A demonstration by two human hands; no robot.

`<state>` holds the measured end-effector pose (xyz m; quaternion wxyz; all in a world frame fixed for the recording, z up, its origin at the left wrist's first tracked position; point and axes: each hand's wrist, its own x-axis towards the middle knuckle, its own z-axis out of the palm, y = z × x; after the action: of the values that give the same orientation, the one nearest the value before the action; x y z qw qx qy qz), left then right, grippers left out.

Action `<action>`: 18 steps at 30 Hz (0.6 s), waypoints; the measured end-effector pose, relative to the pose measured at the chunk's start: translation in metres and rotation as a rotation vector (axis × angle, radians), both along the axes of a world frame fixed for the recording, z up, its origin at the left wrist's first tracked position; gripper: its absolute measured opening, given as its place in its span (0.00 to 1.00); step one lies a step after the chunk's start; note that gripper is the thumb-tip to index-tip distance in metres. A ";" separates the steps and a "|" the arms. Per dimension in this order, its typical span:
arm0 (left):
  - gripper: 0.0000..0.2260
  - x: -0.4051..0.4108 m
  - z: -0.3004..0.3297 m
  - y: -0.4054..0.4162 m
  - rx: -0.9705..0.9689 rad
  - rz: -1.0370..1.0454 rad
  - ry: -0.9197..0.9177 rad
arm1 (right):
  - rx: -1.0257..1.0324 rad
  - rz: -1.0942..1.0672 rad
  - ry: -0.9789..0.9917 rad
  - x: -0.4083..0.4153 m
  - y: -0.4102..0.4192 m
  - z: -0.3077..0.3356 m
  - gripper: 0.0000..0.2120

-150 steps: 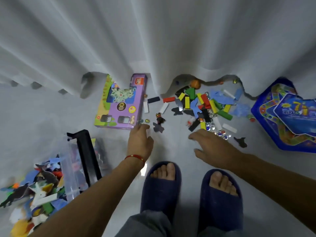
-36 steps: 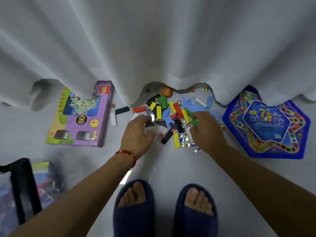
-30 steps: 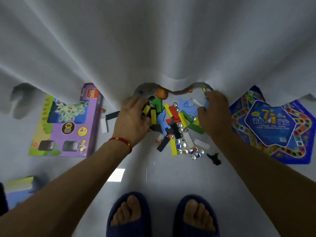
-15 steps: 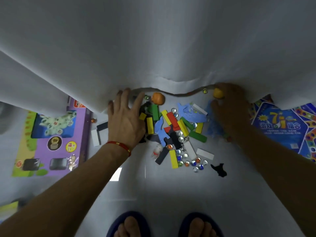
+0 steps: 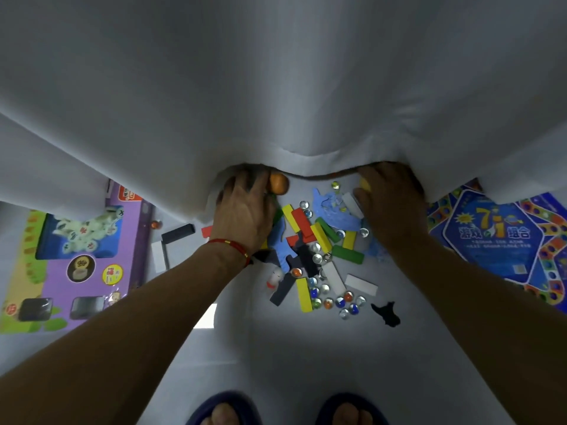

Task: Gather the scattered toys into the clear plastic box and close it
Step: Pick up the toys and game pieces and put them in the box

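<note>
Bare forearms, red string bracelet [image 5: 230, 244] with gold bead, dark blue slippers [image 5: 224, 407]

Both hands lie palm-down on the floor at the white curtain's [image 5: 276, 87] hem, the left hand [image 5: 245, 213] beside an orange ball [image 5: 279, 183], the right hand [image 5: 389, 207] flanking a heap of coloured blocks [image 5: 316, 237] and marbles [image 5: 337, 299].

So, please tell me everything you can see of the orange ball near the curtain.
The orange ball is small, round and smooth, with a dull shine like plastic or painted wood. It lies on the pale floor right at the hem of the white curtain, which covers its top edge. The fingers of the left hand press against its left side.
</note>
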<state>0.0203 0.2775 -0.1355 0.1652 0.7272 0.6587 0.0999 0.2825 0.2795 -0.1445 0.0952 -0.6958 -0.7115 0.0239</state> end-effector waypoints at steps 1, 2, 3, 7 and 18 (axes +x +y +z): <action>0.25 0.001 0.000 0.000 0.004 -0.007 -0.008 | -0.009 -0.052 -0.019 0.001 -0.002 0.002 0.17; 0.25 0.003 0.001 0.000 0.010 -0.008 -0.014 | -0.020 -0.099 -0.040 0.002 -0.003 0.003 0.18; 0.24 0.005 0.001 0.001 0.012 -0.010 -0.019 | -0.038 -0.133 -0.053 0.003 -0.004 0.002 0.18; 0.23 0.014 0.001 -0.001 -0.007 -0.047 -0.096 | -0.126 -0.074 -0.047 0.000 -0.011 -0.010 0.19; 0.13 0.017 0.009 -0.017 -0.025 0.087 -0.264 | -0.067 0.014 0.215 -0.033 -0.044 0.003 0.19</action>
<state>0.0375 0.2608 -0.1265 0.2551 0.6763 0.6634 0.1937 0.2495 0.2358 -0.1419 0.1475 -0.6870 -0.7008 0.1229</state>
